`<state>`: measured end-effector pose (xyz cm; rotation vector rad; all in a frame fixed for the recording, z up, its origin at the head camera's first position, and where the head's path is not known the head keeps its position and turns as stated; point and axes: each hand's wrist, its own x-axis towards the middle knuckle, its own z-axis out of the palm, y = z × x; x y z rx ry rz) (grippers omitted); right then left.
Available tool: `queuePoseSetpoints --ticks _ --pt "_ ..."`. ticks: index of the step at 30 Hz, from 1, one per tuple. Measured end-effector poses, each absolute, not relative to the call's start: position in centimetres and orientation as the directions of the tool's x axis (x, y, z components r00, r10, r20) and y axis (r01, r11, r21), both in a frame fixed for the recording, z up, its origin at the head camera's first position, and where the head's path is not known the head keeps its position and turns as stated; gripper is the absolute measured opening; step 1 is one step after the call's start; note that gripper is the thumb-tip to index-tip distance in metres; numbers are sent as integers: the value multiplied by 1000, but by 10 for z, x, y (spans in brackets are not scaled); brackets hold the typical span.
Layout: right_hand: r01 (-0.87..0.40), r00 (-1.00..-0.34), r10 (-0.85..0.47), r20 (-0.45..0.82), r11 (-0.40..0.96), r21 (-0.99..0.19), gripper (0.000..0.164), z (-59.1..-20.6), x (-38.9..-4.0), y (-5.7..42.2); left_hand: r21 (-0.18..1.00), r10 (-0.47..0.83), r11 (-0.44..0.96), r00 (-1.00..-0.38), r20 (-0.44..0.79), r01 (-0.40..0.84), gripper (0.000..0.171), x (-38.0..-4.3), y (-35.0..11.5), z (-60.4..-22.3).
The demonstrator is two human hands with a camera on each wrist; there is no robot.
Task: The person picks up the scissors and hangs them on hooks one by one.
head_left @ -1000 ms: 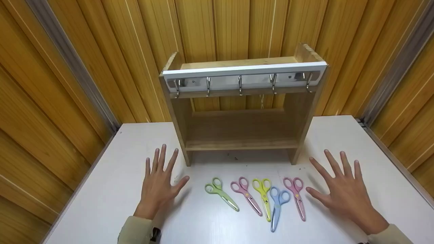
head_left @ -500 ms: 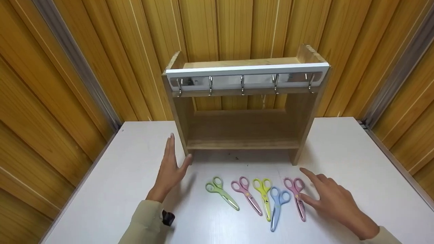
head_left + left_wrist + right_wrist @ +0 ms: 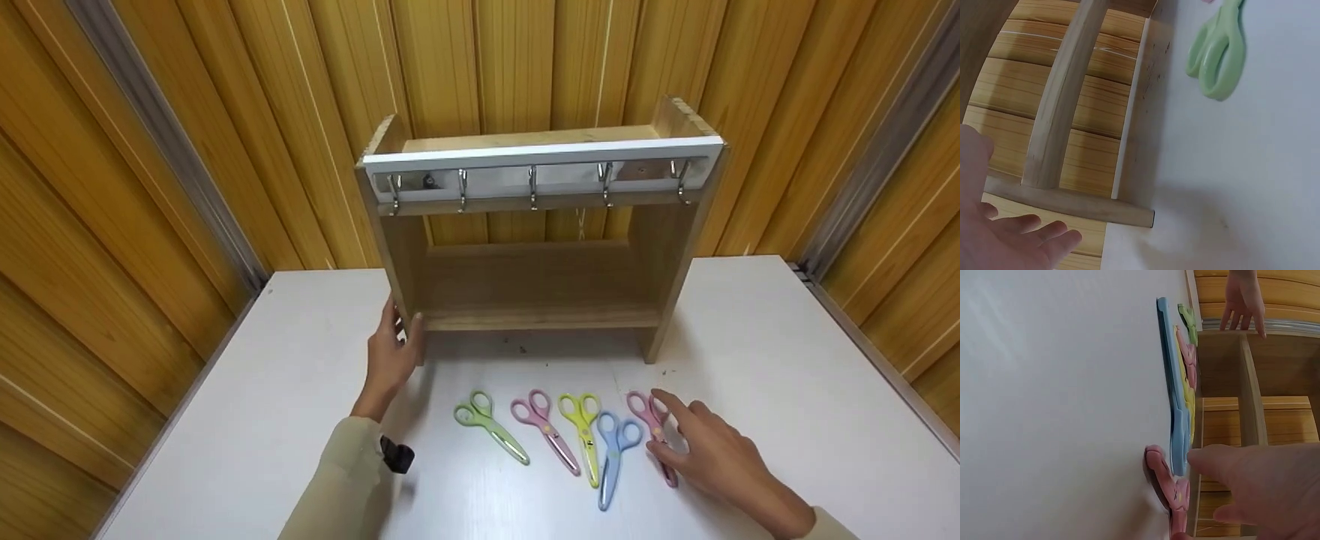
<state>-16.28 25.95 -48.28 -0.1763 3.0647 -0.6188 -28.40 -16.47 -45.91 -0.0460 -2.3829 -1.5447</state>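
A wooden rack [image 3: 540, 322] stands on the white table. At its left side panel, my left hand [image 3: 391, 361] has the thumb in front and the fingers along the outer side; firm contact is not clear. Loosely bent, my right hand [image 3: 709, 451] hovers over the rightmost pink scissors [image 3: 657, 433], partly covering them. To their left lie blue scissors [image 3: 611, 457], yellow scissors [image 3: 587, 436], another pair of pink scissors [image 3: 550, 433] and green scissors [image 3: 487, 423]. In the right wrist view, the right index finger [image 3: 1216, 461] is near the blue handles.
A white rail [image 3: 495, 180] with several metal hooks [image 3: 533, 187] runs across the rack's upper front. Yellow wood-look panels [image 3: 517, 60] enclose the back and sides. A small black object [image 3: 396, 454] is strapped at the left wrist.
From spread out flat, both hands have moved inward. The left hand went forward to the rack's side panel, and the right went left over the pink scissors. The scissors stayed in place.
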Motion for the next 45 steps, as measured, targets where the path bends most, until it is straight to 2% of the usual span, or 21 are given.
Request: queuePoseSetpoints --ticks 8,16,21,25,29,34,45 --pt "-87 -994 -104 -26 924 -372 81 -486 -163 257 854 -173 475 -930 326 211 52 -292 -161 -464" --pt "-42 -991 -82 -103 938 -344 84 -482 -165 263 843 -177 489 -921 348 224 48 -295 -161 -467" --pt "-80 -993 -106 -58 937 -339 68 -481 -162 271 821 -174 518 -910 377 241 45 -294 -159 -466" --pt "-111 -992 -124 -17 934 -340 40 -481 -160 275 812 -174 532 -908 382 240 44 -295 -160 -465" --pt "-107 -993 -120 -14 930 -352 21 -482 -162 277 815 -170 525 -908 382 245 44 -296 -161 -466" --pt "-97 -994 -111 -17 924 -371 17 -483 -164 278 818 -176 523 -910 376 237 45 -295 -161 -467" --pt "-95 -995 -104 -1 918 -386 20 -483 -166 280 817 -176 531 -914 366 225 45 -297 -161 -468"
